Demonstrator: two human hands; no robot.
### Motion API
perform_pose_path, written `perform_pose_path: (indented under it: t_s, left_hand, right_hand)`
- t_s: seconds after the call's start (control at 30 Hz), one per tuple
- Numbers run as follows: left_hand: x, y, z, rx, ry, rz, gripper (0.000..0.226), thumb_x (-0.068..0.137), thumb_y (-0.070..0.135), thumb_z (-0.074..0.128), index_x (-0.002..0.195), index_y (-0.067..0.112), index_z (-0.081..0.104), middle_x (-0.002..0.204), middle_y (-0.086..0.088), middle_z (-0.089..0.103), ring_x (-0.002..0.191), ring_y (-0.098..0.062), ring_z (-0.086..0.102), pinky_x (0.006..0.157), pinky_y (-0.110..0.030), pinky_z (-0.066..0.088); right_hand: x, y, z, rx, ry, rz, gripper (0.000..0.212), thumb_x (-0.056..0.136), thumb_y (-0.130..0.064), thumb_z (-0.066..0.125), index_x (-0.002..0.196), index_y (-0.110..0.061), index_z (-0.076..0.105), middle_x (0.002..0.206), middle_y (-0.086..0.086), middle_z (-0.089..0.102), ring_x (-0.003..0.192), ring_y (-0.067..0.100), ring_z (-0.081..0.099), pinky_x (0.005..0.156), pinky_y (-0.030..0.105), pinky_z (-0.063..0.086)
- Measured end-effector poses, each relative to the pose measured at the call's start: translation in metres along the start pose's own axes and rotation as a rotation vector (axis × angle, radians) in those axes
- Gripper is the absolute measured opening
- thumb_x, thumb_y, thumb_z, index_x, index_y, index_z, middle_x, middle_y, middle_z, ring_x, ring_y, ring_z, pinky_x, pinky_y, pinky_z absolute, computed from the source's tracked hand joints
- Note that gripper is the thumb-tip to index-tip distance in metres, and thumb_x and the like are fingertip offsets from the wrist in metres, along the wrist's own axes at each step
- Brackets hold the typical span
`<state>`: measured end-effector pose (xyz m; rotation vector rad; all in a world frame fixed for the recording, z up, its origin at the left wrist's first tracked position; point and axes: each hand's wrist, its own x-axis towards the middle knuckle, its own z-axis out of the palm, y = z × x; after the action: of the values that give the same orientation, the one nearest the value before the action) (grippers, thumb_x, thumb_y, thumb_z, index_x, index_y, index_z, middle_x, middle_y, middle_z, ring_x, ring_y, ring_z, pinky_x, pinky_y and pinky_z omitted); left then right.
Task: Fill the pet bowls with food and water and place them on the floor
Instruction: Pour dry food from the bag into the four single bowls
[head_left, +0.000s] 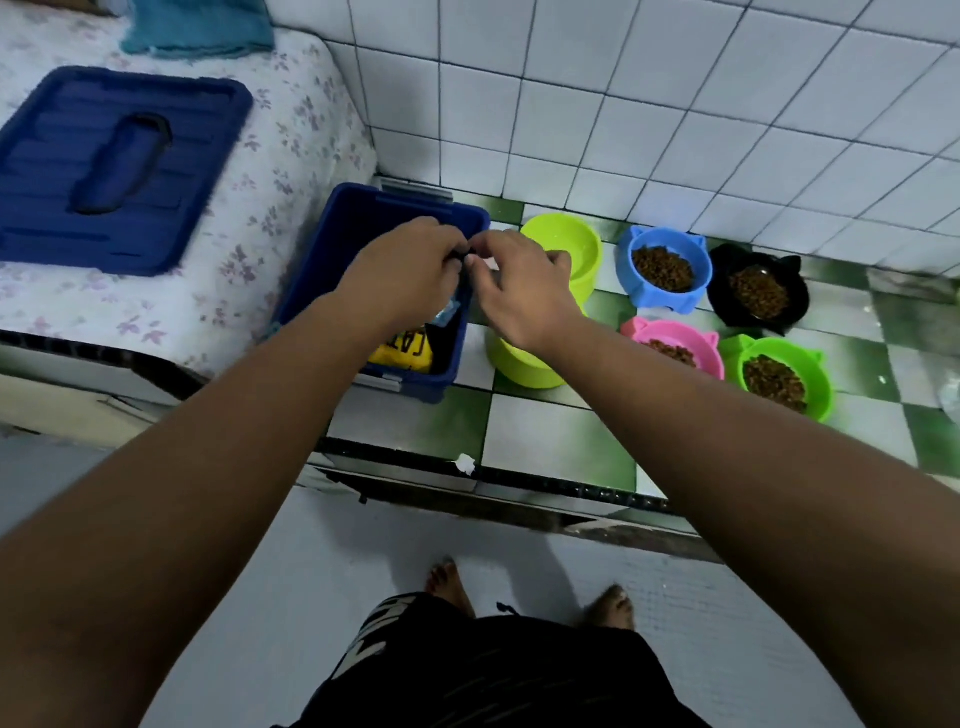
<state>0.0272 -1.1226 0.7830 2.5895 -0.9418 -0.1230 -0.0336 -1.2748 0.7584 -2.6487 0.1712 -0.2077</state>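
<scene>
Reaches both arms out over the blue bin (337, 244), set lengthwise away toward the tiled wall. Pinches a small dark item (467, 255), maybe a tie, between curled fingertips of left hand (410, 270) and right hand (524, 291), knuckles up. Works above the yellow food bag (402, 353) at the bin's near end, kibble-filled bowls (662, 267) just right on the checked counter (550, 436).

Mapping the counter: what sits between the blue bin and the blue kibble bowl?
In the head view, a lime-green bowl stands between the blue bin and blue kibble bowl, partly behind the right hand.
</scene>
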Motion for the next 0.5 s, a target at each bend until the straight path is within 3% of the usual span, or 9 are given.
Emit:
perform_pose_path:
  t_s: [0.23,0.37,0.5]
  left_hand:
    - [0.027,0.088,0.045,-0.08,-0.026,0.044,0.034,0.096,0.03,0.062,0.127,0.018,0.066,0.119,-0.009,0.065,0.111,-0.026,0.062,0.093,-0.037,0.047]
    - [0.039,0.143,0.073,-0.131,-0.012,0.046,0.033,0.094,0.031,0.066,0.125,0.02,0.066,0.111,-0.003,0.063,0.106,-0.02,0.062,0.096,-0.039,0.049]
    - [0.05,0.204,0.099,-0.183,0.004,0.012,0.028,0.092,0.027,0.068,0.119,0.02,0.07,0.101,0.003,0.058,0.102,-0.019,0.06,0.091,-0.035,0.048]
  right_hand:
    - [-0.043,0.085,-0.044,0.114,0.105,0.136,0.043,0.095,-0.048,0.04,0.124,-0.023,0.06,0.119,-0.003,0.065,0.112,0.021,0.06,0.096,0.05,0.046]
    - [-0.071,0.138,-0.075,0.197,0.114,0.179,0.036,0.097,-0.044,0.048,0.122,-0.023,0.061,0.119,-0.002,0.065,0.108,0.018,0.062,0.097,0.05,0.047]
    - [-0.094,0.184,-0.111,0.246,0.146,0.188,0.038,0.091,-0.049,0.044,0.114,-0.025,0.063,0.114,-0.006,0.066,0.104,0.018,0.064,0.094,0.048,0.05]
